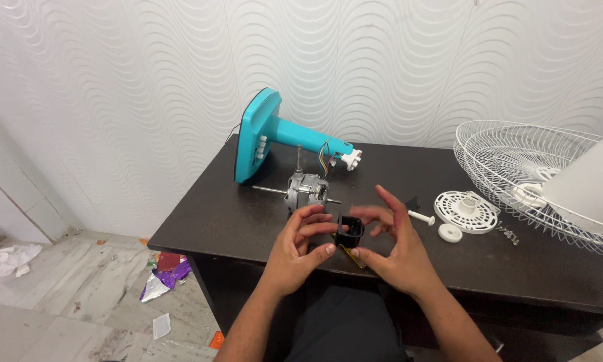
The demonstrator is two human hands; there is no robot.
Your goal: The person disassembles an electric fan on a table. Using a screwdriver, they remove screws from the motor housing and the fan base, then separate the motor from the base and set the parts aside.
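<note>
Both hands meet over the front edge of a dark table (234,214). My left hand (300,248) and my right hand (392,248) together pinch a small black box-shaped plastic part (350,231) between fingers and thumbs. A thin yellow piece (352,256) shows just under the part. Just beyond the hands lies a grey fan motor (306,190) with a steel shaft through it. Behind the motor, a turquoise fan stand (264,134) lies on its side with coloured wires at its neck.
A white wire fan guard (516,161) and a white fan housing (589,181) sit at the table's right. A round white plastic disc (467,210), a white cap (449,232), a white bolt (421,216) and a screw (508,234) lie nearby. Foil scraps (164,278) litter the floor at left.
</note>
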